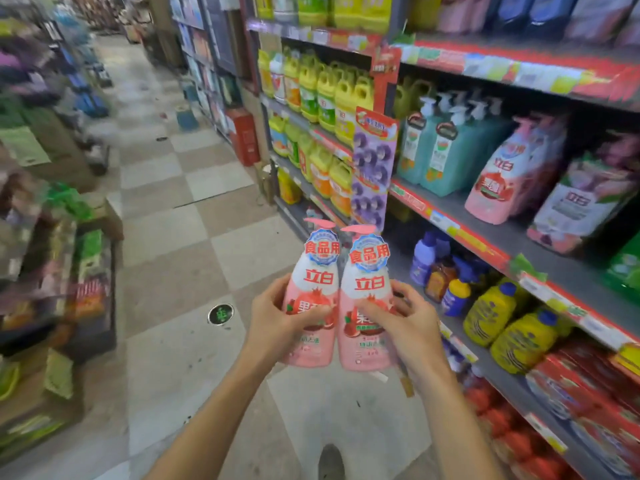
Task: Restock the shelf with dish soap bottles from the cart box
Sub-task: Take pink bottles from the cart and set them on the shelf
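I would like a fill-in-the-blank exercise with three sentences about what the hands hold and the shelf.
1. Each hand holds one pink pump bottle; together that makes ____ bottles.
2. The left hand holds the left pink pump bottle by its ____ half.
3. Matching pink bottles on the grey shelf stand right of the ____ pump bottles.

Missing: two; lower; teal

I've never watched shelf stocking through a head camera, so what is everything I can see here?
Pink pump bottles: two, pink and white, held side by side mid-aisle.
Matching pink bottles: several, middle shelf on the right.
Teal pump bottles: several, same shelf, further along.
Yellow jugs: many, far shelves.
Yellow blue-capped bottles: several, lower shelf.
Red packs: many, lowest shelf.
Floor: beige and white checked tiles.
Left hand: grips the left bottle.
Right hand: grips the right bottle.
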A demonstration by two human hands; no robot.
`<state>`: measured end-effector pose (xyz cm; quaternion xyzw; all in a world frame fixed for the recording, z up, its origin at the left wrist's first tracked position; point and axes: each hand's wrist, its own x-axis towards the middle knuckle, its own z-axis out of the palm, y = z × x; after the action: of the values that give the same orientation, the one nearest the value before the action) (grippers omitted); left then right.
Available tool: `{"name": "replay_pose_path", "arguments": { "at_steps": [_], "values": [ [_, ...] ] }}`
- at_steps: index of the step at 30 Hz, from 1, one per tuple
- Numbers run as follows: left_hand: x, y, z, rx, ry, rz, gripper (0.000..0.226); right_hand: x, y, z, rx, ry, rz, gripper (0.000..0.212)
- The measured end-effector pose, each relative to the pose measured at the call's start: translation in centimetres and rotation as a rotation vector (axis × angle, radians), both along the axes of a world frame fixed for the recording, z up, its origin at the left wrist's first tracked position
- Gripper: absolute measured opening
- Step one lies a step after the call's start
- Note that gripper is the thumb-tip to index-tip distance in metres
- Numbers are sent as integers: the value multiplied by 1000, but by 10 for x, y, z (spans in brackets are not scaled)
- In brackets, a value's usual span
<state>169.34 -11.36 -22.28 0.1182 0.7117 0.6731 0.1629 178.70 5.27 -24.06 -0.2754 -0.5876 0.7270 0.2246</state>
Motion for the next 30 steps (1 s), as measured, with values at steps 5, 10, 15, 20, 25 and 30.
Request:
{"name": "replay_pose_path", "arguments": {
  "at_steps": [5, 10, 15, 20, 25, 30],
  "values": [
    [-95, 53, 24, -1, 36, -5, 63, -92, 51, 27, 11, 49, 18, 44],
    [-170, 96, 49, 17, 87, -28, 68, -163, 95, 58, 46, 107, 27, 40],
    [-233, 138, 77, 100, 132, -107, 61, -220, 135, 81, 95, 140, -32, 44],
    [-294, 185, 101, 170, 176, -202, 58, -267, 173, 106, 177, 179, -103, 41],
    [-365, 239, 121, 252, 249, -339, 56, -313, 210, 138, 292, 187, -241, 52],
    [-435, 291, 155, 336, 261, -516, 57, -358, 239, 176, 363, 202, -350, 56]
  ]
}}
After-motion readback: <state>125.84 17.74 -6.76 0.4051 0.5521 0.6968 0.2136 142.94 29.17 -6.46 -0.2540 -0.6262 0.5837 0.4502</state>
